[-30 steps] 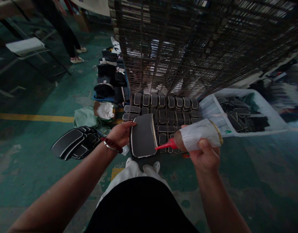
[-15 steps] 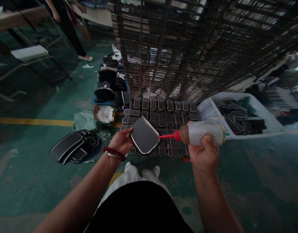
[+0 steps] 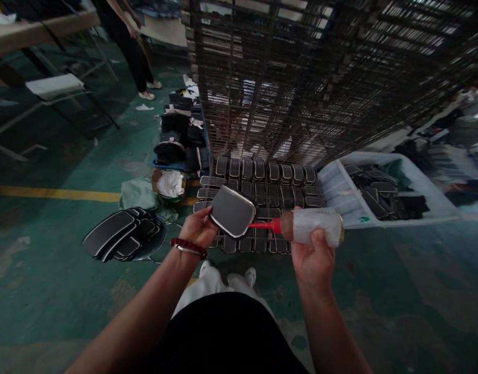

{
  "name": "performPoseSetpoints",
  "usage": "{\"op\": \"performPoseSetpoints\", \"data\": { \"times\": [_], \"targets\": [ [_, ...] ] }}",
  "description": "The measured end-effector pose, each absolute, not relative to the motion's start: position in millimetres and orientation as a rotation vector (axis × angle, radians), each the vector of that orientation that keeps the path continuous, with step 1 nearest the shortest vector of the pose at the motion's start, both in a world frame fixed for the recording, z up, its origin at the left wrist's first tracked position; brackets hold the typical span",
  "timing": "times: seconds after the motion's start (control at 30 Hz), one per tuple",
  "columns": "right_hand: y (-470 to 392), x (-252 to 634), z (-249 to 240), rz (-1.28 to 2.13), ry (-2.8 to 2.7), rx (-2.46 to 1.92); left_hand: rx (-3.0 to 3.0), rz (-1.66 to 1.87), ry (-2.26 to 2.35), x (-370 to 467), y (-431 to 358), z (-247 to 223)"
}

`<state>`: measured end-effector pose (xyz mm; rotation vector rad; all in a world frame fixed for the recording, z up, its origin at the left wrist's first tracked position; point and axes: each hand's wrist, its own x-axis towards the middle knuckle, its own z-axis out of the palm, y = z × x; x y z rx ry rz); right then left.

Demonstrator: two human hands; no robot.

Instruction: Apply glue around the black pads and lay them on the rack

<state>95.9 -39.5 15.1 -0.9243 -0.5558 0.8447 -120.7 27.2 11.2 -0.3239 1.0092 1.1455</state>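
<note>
My left hand point(image 3: 200, 227) is closed on the left edge of a flat dark grey panel point(image 3: 233, 210) with rounded corners and a pale line along its rim. In my right hand point(image 3: 315, 257) lies a glue bottle point(image 3: 317, 226), tipped on its side, with a whitish wrapped body and a brown shoulder. Its red nozzle point(image 3: 264, 225) points left, and the tip is at the panel's lower right edge; whether it touches I cannot tell. Below the panel, rows of similar dark pieces point(image 3: 259, 193) lie on a wire rack point(image 3: 268, 212).
A stool point(image 3: 157, 244) at left bears a stack of dark panels point(image 3: 110, 234). A white bin point(image 3: 336, 187) with dark pieces stands at right. Tall stacked wire racks point(image 3: 301, 78) rise ahead. Bundled dark pieces point(image 3: 174, 127) lie left of them. Another person point(image 3: 132, 52) stands at far left.
The panel has turned in my left hand, so its lower edge lies flatter. My right hand and the bottle have moved left and slightly down, with the nozzle tip going from the right corner to the lower right edge.
</note>
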Motion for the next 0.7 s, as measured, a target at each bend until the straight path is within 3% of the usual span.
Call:
{"op": "performPoseSetpoints", "data": {
  "times": [0.37,0.7],
  "targets": [
    [-56.1,74.5,-5.7,0.931,-0.483,-0.959,-0.365,1.176,0.993,-121.8,27.5,5.0],
    [-60.2,71.3,-21.4,1.514,-0.022,-0.697,-0.412,1.221,0.963,-129.3,46.7,-4.7]
  ]
}}
